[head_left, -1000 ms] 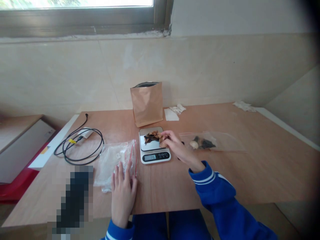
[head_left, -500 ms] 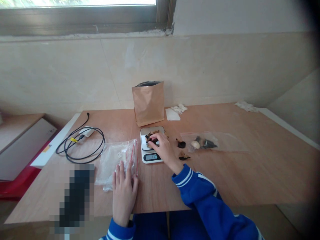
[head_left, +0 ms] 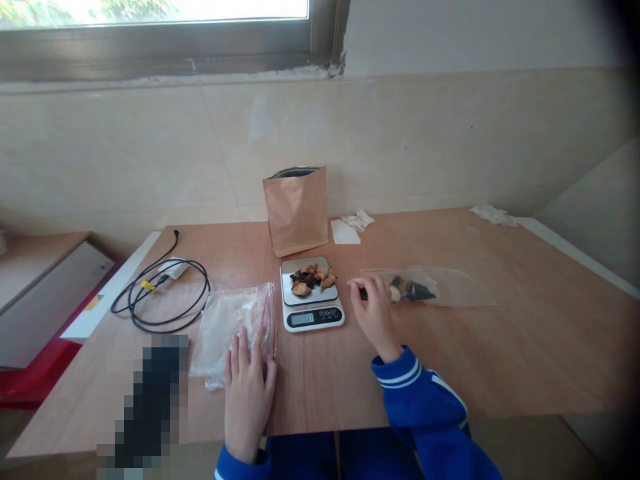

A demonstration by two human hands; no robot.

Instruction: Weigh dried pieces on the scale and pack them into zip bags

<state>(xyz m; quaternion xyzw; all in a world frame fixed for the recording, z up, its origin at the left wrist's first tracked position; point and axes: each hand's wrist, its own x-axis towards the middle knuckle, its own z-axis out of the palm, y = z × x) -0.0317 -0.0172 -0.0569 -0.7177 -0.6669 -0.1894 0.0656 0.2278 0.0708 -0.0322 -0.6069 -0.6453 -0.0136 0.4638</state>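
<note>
Right hand curls with bent fingers at a dark piece between scale and clear bag, can't tell if gripping, left hand lies open on plastic bags, brown dried pieces heaped on the scale.

Right hand off the scale, now lower right of it, fingers by a dark piece; grip unclear. Brown dried pieces on the pan now uncovered. Two dark pieces, visible right of scale half a second ago, now mostly or fully hidden.
</note>
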